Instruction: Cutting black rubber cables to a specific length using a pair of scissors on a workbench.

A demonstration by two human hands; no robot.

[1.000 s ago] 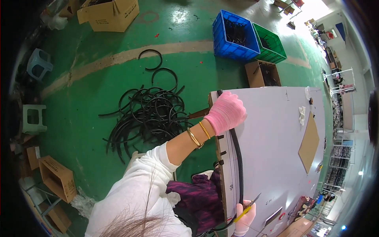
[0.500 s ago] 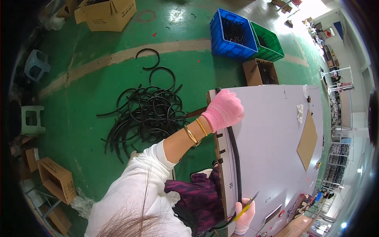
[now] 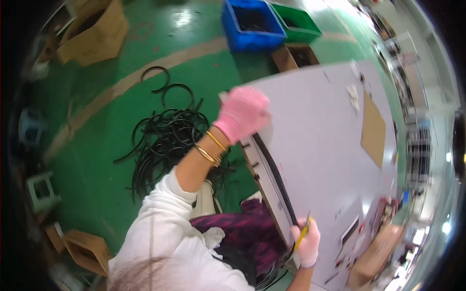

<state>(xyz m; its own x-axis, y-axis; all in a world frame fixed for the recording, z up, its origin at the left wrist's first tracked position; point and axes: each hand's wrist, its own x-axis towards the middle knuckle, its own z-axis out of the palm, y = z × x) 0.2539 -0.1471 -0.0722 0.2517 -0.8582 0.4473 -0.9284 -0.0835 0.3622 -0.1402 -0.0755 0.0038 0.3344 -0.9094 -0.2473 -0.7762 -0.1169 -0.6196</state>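
My left hand (image 3: 244, 115), in a pink knit glove, is closed round a long black tube (image 3: 273, 168) near the far left corner of the table. From that fist the tube runs toward me along the table's left edge. My right hand (image 3: 308, 244), in a pale glove, grips the tube's nearer part. Between its fingers is also a slim yellow tool (image 3: 302, 235) with a dark pointed blade, tip facing away from me. Whether it is a knife or snips I cannot tell. Many curved black tube pieces (image 3: 167, 138) lie heaped on the floor left of the table.
The white table (image 3: 315, 131) carries a brown cardboard sheet (image 3: 373, 131) and a carton (image 3: 376, 257) at the near right. Beyond its far edge stand a blue crate (image 3: 252, 39), a green crate (image 3: 296, 26) and an open box (image 3: 286, 58). Stools and boxes stand at left.
The whole view has turned, so table and crates appear higher and farther left. Both hands keep their hold on the tube, and the yellow tool stays in my right hand.
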